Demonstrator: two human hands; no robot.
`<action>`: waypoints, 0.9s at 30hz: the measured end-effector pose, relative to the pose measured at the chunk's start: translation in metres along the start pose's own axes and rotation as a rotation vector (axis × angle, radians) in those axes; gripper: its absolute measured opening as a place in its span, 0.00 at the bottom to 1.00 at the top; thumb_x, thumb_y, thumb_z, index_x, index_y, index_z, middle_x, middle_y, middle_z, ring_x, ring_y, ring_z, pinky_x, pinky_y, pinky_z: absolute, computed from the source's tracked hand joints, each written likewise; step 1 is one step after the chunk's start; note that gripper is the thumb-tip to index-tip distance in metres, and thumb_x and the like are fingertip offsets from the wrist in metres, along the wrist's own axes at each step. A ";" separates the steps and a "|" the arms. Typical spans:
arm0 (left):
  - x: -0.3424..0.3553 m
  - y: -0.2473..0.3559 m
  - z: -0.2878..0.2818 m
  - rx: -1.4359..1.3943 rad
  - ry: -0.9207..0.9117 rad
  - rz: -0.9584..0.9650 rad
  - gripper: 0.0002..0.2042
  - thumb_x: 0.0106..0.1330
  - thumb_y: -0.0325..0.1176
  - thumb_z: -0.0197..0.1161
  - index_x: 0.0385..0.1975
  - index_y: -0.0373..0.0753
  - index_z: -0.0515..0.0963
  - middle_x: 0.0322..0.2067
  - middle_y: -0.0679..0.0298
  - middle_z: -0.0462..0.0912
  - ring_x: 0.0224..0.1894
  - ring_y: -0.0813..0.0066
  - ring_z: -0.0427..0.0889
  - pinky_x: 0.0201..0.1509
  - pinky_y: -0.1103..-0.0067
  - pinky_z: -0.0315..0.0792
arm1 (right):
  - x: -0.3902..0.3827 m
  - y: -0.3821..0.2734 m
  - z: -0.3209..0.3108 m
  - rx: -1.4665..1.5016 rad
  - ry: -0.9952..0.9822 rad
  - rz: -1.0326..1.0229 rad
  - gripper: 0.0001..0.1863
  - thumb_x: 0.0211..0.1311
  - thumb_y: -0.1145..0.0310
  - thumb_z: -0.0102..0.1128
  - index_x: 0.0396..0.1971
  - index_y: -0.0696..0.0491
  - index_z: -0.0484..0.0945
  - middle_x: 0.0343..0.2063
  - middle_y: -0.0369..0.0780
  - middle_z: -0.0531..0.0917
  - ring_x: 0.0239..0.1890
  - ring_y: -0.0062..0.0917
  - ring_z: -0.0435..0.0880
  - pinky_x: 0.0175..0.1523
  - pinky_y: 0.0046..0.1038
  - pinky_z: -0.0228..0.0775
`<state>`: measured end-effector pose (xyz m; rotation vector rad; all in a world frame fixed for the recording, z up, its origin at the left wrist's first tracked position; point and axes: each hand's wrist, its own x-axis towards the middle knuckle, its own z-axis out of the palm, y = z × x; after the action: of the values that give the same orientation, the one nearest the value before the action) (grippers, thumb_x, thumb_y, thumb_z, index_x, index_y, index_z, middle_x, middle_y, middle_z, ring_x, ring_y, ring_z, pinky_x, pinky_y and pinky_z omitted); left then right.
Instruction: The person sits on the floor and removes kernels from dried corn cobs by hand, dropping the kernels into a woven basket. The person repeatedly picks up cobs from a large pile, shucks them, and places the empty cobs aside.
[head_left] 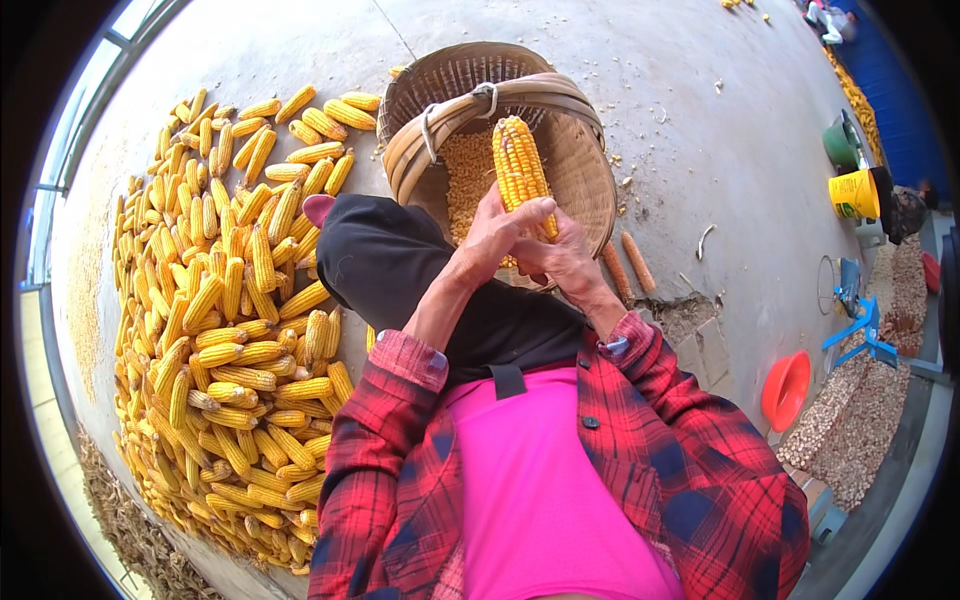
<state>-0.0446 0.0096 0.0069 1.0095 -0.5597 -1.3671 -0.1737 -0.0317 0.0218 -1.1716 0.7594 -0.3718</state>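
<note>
An ear of corn point(519, 168) points up and away from me, covered in yellow kernels along the part that shows. Both hands grip its lower end: my left hand point(490, 232) from the left, my right hand point(572, 262) from the right, their fingers meeting around it. Below the ear lies a round woven bamboo basket point(590, 190) with a thick bent handle point(440, 120). Loose yellow kernels point(468, 180) cover part of its inside. My hands and the ear hide some of the basket.
A large heap of corn ears point(240, 380) spreads over the floor at my left. Bare cobs point(637, 262) lie right of the basket. Farther right are a red basin point(786, 391), a yellow bucket point(852, 195), a green bucket point(842, 145) and a blue metal frame point(866, 335).
</note>
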 end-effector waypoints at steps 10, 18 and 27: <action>-0.008 0.004 -0.001 -0.128 -0.116 0.007 0.20 0.59 0.29 0.64 0.51 0.34 0.68 0.42 0.63 0.77 0.43 0.74 0.77 0.49 0.78 0.72 | 0.000 -0.002 0.005 0.028 0.005 -0.199 0.17 0.54 0.73 0.65 0.42 0.53 0.71 0.22 0.32 0.74 0.17 0.14 0.71 0.18 0.16 0.58; -0.004 -0.005 -0.005 -0.008 -0.092 0.058 0.25 0.59 0.34 0.63 0.54 0.34 0.64 0.44 0.62 0.75 0.46 0.75 0.75 0.54 0.77 0.68 | -0.005 -0.010 -0.005 0.122 -0.090 0.059 0.18 0.54 0.71 0.67 0.44 0.53 0.71 0.25 0.32 0.76 0.19 0.12 0.72 0.21 0.15 0.62; 0.000 -0.005 -0.001 -0.104 -0.067 0.000 0.19 0.60 0.33 0.61 0.49 0.34 0.69 0.42 0.63 0.76 0.43 0.76 0.76 0.50 0.79 0.71 | -0.001 -0.011 -0.008 -0.095 -0.050 -0.051 0.27 0.52 0.74 0.68 0.53 0.54 0.69 0.38 0.33 0.77 0.33 0.13 0.77 0.35 0.17 0.72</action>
<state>-0.0459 0.0103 0.0020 0.8822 -0.5324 -1.4191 -0.1788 -0.0401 0.0308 -1.2866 0.7109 -0.3508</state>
